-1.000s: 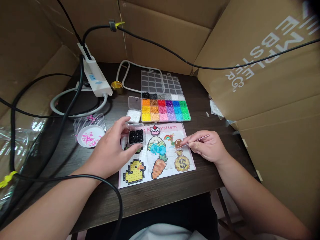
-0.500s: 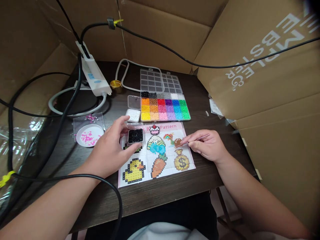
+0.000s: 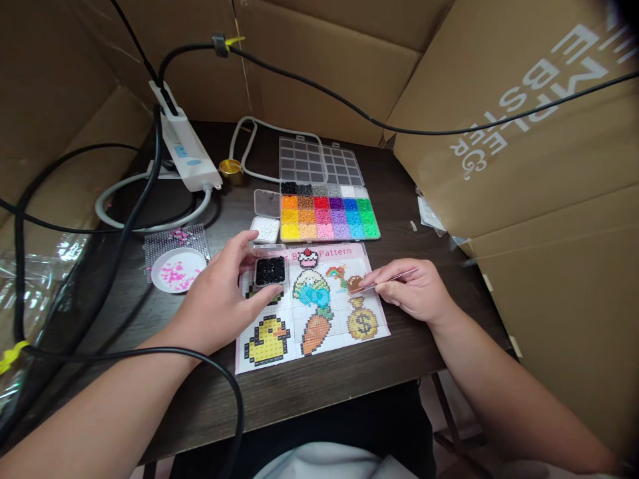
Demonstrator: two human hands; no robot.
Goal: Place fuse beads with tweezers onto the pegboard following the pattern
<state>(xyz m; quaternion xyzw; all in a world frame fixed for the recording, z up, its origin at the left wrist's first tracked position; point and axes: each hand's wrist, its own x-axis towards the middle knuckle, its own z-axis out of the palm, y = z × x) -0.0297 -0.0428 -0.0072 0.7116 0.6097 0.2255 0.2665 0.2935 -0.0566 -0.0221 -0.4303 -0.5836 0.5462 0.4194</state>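
My left hand grips a small clear box of black beads, thumb at its near side and fingers at its far left; its lid is folded back. The box is over the upper left of a printed bead pattern sheet. Over the sheet's right edge, my right hand pinches tweezers, their tips pointing left near the snail picture. A clear pegboard lies on the sheet, with light blue beads in its upper left. Whether the tweezers hold a bead is too small to tell.
Behind the sheet stand an open multicolour bead case and a small box of white beads. Left are a white dish of pink beads, a power strip and a gold cup. A black cable crosses my left forearm.
The view shifts very slightly. Both hands keep their places, the left on the box of black beads and the right on the tweezers.
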